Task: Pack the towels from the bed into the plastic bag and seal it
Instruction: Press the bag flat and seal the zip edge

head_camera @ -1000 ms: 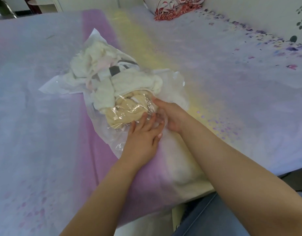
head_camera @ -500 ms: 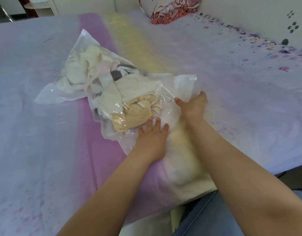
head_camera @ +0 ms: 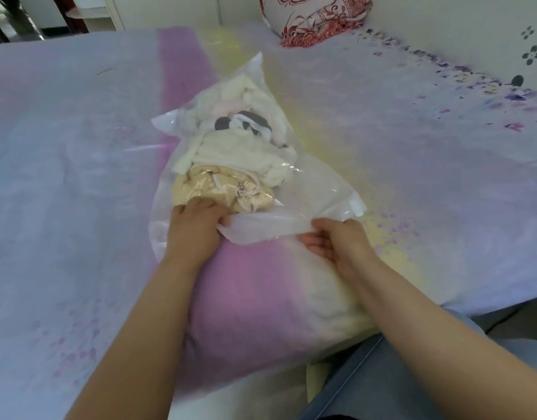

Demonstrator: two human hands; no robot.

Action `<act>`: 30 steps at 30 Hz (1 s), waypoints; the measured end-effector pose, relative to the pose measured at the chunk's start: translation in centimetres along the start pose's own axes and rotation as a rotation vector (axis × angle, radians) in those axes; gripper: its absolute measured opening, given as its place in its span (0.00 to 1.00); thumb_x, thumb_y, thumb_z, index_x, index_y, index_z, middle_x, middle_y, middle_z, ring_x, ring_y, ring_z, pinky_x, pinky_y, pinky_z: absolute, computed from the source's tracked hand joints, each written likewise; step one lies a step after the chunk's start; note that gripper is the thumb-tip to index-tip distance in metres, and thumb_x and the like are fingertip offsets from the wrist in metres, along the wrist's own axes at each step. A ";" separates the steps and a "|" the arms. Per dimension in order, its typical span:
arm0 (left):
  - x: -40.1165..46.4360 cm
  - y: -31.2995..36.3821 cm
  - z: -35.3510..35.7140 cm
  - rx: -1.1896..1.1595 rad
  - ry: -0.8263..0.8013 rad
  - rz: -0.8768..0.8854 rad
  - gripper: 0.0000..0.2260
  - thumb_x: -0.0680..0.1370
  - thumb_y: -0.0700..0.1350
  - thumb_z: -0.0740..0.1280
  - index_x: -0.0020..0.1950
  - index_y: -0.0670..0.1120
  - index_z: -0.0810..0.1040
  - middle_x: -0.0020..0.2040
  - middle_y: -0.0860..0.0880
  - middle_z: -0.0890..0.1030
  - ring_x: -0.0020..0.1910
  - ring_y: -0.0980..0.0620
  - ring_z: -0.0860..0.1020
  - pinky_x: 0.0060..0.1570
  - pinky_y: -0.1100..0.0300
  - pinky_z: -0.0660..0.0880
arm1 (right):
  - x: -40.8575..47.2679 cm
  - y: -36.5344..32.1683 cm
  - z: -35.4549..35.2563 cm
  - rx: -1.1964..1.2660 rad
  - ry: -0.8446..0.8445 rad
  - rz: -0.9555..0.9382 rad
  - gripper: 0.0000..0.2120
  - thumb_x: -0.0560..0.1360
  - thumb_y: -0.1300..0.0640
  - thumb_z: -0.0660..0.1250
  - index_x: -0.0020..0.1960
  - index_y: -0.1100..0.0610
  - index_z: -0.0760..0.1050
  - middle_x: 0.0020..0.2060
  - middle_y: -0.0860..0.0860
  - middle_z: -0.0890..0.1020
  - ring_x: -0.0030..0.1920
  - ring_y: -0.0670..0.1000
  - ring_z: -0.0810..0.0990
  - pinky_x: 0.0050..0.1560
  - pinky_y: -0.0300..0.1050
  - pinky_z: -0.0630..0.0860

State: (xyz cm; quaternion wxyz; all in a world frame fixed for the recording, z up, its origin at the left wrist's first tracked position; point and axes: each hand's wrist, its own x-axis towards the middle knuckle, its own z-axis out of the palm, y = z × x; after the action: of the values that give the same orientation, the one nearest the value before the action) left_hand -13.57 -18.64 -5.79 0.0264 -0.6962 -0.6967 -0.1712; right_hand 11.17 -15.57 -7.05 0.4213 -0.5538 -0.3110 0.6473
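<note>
On the bed (head_camera: pixel 382 153), both hands (head_camera: pixel 197 228) (head_camera: pixel 337 241) pinch the towel-stuffed plastic bag (head_camera: pixel 315 189).

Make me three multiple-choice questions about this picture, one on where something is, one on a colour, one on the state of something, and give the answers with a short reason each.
1. Where are the towels?
A. Inside the plastic bag
B. Stacked on the floor
C. On the patterned pillow

2. What colour is the towel nearest the hands?
A. Dark blue
B. Pale yellow
C. Bright green

3. What is the right hand doing?
A. Resting flat on the bed
B. Holding a towel in the air
C. Gripping the bag's near edge

Answers: A, the towels show through the clear plastic; B, the yellow towel lies against the left hand; C, its fingers close on the bag's flap.
</note>
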 end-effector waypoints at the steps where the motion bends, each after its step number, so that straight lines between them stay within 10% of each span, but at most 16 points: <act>1: -0.2 -0.6 -0.4 0.088 -0.046 -0.030 0.12 0.71 0.35 0.64 0.49 0.47 0.81 0.53 0.47 0.82 0.56 0.42 0.76 0.51 0.51 0.65 | -0.9 0.7 0.1 0.012 -0.029 0.007 0.02 0.74 0.62 0.65 0.45 0.61 0.75 0.33 0.59 0.85 0.31 0.51 0.85 0.26 0.38 0.78; 6: -1.4 -0.1 -0.5 0.323 -0.165 -0.021 0.21 0.78 0.39 0.59 0.70 0.51 0.71 0.59 0.45 0.81 0.56 0.41 0.77 0.50 0.51 0.69 | -2.1 0.6 -1.8 -0.028 0.081 -0.095 0.08 0.74 0.55 0.67 0.49 0.59 0.75 0.32 0.57 0.82 0.28 0.51 0.83 0.26 0.42 0.78; 12: -3.6 3.2 0.3 0.418 -0.143 -0.060 0.19 0.77 0.36 0.56 0.69 0.42 0.71 0.66 0.41 0.76 0.68 0.38 0.70 0.69 0.44 0.60 | -1.0 -1.4 -4.7 -0.440 0.072 -0.158 0.05 0.73 0.60 0.65 0.42 0.60 0.77 0.30 0.55 0.83 0.27 0.48 0.81 0.29 0.39 0.78; 16: -5.7 9.3 0.7 -0.338 0.259 0.005 0.12 0.72 0.38 0.62 0.53 0.46 0.79 0.50 0.47 0.83 0.46 0.49 0.79 0.49 0.53 0.73 | -1.0 -2.0 -5.3 -0.409 -0.131 0.001 0.03 0.75 0.60 0.64 0.46 0.59 0.76 0.30 0.52 0.83 0.31 0.47 0.83 0.30 0.35 0.78; 21: -6.3 17.6 2.6 -1.463 -0.746 -0.613 0.15 0.83 0.53 0.57 0.57 0.44 0.77 0.43 0.50 0.86 0.25 0.56 0.78 0.22 0.66 0.70 | -1.5 -1.3 -5.5 -0.403 -0.125 -0.057 0.14 0.78 0.49 0.63 0.41 0.59 0.74 0.40 0.60 0.85 0.33 0.52 0.83 0.31 0.39 0.80; 30: -4.2 20.7 4.5 -1.498 -0.557 -0.679 0.20 0.80 0.64 0.58 0.39 0.50 0.70 0.27 0.53 0.65 0.19 0.60 0.55 0.18 0.69 0.52 | -1.8 -0.6 -6.4 -0.509 -0.151 -0.277 0.23 0.80 0.51 0.58 0.25 0.51 0.65 0.22 0.48 0.69 0.23 0.46 0.68 0.24 0.35 0.67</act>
State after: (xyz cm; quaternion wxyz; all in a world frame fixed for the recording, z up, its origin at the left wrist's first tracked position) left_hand 7.77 -22.03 -7.02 -0.6628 -0.3012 -0.5518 -0.4067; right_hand 17.62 -17.31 -6.97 0.3290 -0.5445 -0.5660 0.5244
